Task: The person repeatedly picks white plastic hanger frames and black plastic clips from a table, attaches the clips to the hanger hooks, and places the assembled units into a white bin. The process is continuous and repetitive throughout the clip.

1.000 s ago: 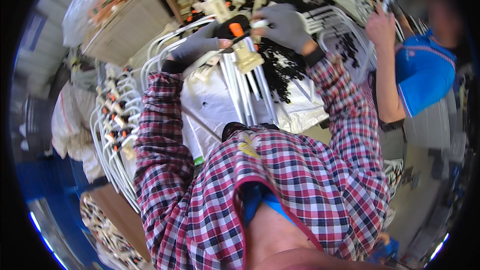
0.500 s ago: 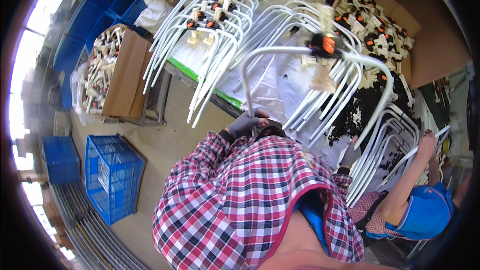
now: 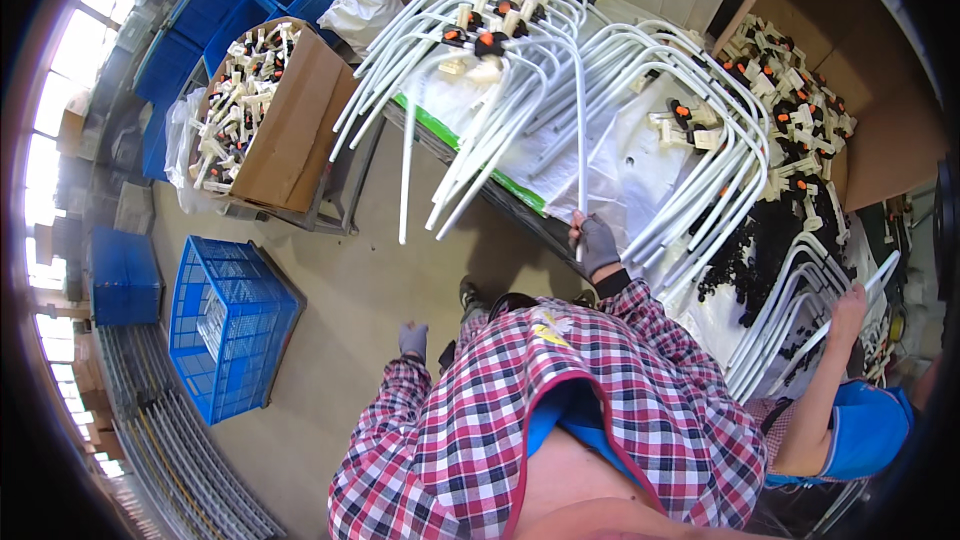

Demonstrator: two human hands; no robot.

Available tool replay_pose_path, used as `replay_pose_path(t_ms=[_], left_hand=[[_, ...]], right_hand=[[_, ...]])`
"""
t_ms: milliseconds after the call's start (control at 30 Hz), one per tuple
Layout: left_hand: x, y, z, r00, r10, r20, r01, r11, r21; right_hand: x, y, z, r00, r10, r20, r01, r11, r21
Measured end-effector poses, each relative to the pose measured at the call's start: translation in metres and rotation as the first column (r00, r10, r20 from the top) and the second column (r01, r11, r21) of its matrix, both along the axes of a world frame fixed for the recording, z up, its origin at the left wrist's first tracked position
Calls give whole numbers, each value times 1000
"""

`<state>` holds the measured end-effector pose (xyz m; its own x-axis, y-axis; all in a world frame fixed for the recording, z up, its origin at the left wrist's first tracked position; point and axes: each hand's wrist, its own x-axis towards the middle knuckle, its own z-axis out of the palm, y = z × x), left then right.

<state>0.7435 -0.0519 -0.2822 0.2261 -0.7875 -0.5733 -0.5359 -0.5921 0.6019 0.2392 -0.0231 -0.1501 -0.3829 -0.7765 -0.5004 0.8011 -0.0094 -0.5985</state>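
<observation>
My right hand [image 3: 597,243], in a grey glove, grips one leg end of a white U-bent tube [image 3: 581,130] at the table's near edge. The tube arches up over a heap of similar white tubes [image 3: 470,90], and an orange and black fitting [image 3: 488,42] sits at its bend. Its other leg hangs free past the table edge. My left hand [image 3: 413,339], also gloved, hangs by my side above the floor, holds nothing and touches nothing. My plaid sleeves and shirt fill the lower middle.
The table [image 3: 470,155] carries more bent tubes [image 3: 740,190] and a pile of small black parts [image 3: 760,250]. A cardboard box of white fittings [image 3: 290,130] and a blue crate [image 3: 225,310] stand at left. A co-worker's hand [image 3: 850,305] holds tubes at right.
The view has swung left toward the floor and boxes. My right hand has slid down to the tube's leg end. My left hand has come off it and dropped to my side.
</observation>
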Motion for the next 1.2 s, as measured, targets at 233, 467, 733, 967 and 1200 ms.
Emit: replay_pose_path(t_ms=[233,467,733,967,1200], left_hand=[[181,22,-49,888,-459,28,435,858,275],[293,-105,13,940,-339,-17,338,930,141],[112,-399,165,863,-215,-458,161,975,-156],[15,-571,292,773,-627,-98,540,731,-418],[-31,-754,287,788,-611,-82,550,757,-351]], right_hand=[[120,-87,-18,975,-214,-57,220,967,126],[199,-121,4,879,-182,-442,403,780,480],[181,-293,58,231,11,-973,304,949,83],[155,-553,34,631,56,-774,268,920,286],[134,-685,12,714,-194,-673,531,776,340]])
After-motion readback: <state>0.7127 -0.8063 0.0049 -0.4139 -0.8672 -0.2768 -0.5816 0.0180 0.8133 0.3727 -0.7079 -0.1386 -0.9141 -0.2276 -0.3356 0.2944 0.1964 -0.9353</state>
